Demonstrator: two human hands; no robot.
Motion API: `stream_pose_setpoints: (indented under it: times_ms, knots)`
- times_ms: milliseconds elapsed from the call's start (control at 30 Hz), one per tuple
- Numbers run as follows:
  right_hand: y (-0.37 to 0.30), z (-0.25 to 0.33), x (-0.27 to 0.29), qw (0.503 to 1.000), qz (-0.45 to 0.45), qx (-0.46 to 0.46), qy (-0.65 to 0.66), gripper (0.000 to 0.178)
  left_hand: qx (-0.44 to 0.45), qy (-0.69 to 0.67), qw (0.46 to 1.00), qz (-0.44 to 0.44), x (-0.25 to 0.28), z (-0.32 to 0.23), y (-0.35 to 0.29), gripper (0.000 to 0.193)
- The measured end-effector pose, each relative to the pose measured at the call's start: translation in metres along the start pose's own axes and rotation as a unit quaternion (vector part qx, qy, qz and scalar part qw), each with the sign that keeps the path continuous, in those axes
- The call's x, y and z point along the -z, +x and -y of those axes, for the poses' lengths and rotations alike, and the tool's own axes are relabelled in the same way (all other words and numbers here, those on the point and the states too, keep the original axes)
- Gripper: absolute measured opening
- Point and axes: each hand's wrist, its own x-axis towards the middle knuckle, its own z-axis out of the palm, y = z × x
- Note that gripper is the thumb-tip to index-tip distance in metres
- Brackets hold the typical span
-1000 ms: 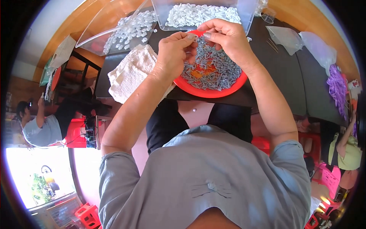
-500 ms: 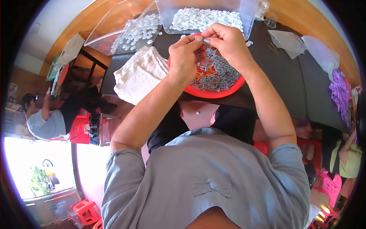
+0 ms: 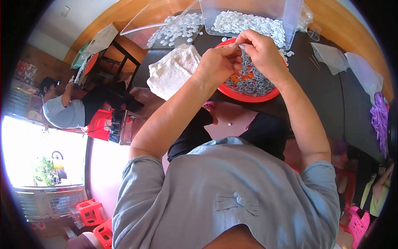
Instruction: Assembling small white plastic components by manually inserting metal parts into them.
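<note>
Above the red basin, my left hand and my right hand meet at their fingertips. Thumb and forefinger of each are pinched together, and whatever small piece lies between them is too small to make out. Many small, slim grey pieces fill the basin below, with an orange patch of its bottom showing among them. Left of the basin, close to my left wrist, lies a folded white cloth.
Behind the basin stands a clear plastic box of small white oval pieces; more lie on a clear lid-like sheet. Plastic bags, thin sticks and a purple bundle sit rightward on the dark table. Other people work at both sides.
The whole view has swung, so the table and its things sit farther right in the picture. My hands stay joined at the fingertips over the basin.
</note>
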Motion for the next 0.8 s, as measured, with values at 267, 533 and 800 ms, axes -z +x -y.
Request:
stream_pose_setpoints:
  times_ms: [267,533,800]
  knots:
    - [0.001,-0.011,0.004,0.999,-0.025,0.009,0.023,0.011,-0.084,0.078,0.993,-0.016,-0.005,-0.01,0.004,0.008]
    - [0.008,-0.016,0.014,0.979,-0.038,-0.152,0.13,0.01,-0.148,0.183,0.972,0.002,-0.015,-0.021,0.023,0.015]
    - [0.011,-0.016,0.019,0.96,-0.052,-0.195,0.195,0.013,-0.23,0.362,0.902,0.043,-0.018,-0.024,0.045,0.02]
